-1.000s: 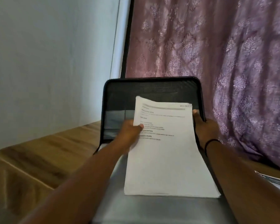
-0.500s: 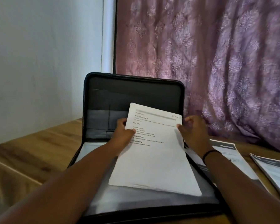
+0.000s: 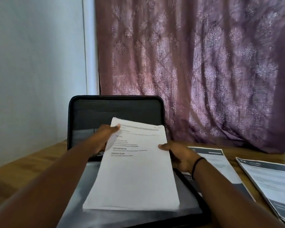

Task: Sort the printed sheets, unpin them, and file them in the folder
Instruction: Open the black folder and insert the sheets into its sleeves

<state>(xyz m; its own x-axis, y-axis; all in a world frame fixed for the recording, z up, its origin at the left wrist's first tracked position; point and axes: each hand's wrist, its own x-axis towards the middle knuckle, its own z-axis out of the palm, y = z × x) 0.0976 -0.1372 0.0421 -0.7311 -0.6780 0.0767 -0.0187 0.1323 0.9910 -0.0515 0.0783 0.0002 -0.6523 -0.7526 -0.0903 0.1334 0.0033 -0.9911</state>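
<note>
L hand [image 3: 104,137] pinches the upper left edge of the thin stack of white printed sheets [image 3: 133,170], thumb on top; R hand [image 3: 179,157] grips its right edge, fingers curled under. I judge it light, floppy, prone to fanning, so best held by both long edges. Stack sits over the open black zip folder [image 3: 115,109] on the wooden surface [image 3: 31,162]. Right: more printed pages [image 3: 270,180]. Behind: pale wall w/ purple patterned curtain [image 3: 196,63].

A pale wall [image 3: 34,71] fills the left side. A purple patterned curtain [image 3: 196,71] hangs behind the wooden table [image 3: 31,162], reaching its top at the right. The light is dim.
</note>
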